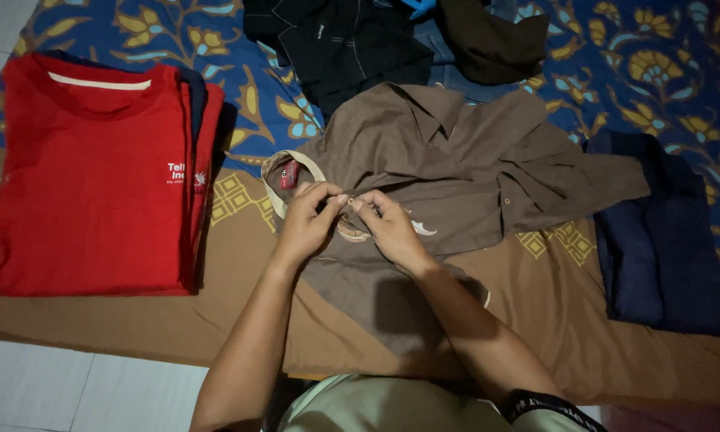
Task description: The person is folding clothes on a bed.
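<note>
Pinching at the front of a brown button-up shirt [456,172], both hands meet at the centre of the view. The left hand [306,220] has thumb and forefinger closed on the fabric edge, and the right hand [389,226] is nipped onto the same spot just beside it, fingertips of the two almost touching. What sits between the fingertips is too small to make out, but both are clamped on the shirt's cloth.

The shirt lies spread and rumpled on a patterned bedsheet [632,72], collar toward 12 o'clock, one sleeve running out toward 3 o'clock, the lower part reaching back toward 6 o'clock under the forearms. A pale neckband with a small red label shows just at 10 o'clock from the left hand.

Out at 9 o'clock, a stack of folded red T-shirts [96,176] lies flat, well apart from the hands. At 3 o'clock, a folded dark navy garment [664,240] rests beside the sleeve's end. Up at 12 o'clock, a heap of dark clothes [360,40] sits piled, touching the brown shirt's collar edge. The sheet is blue with yellow floral print up top, tan nearer the person, and pale floor tiles [72,388] show at 7 o'clock.
</note>
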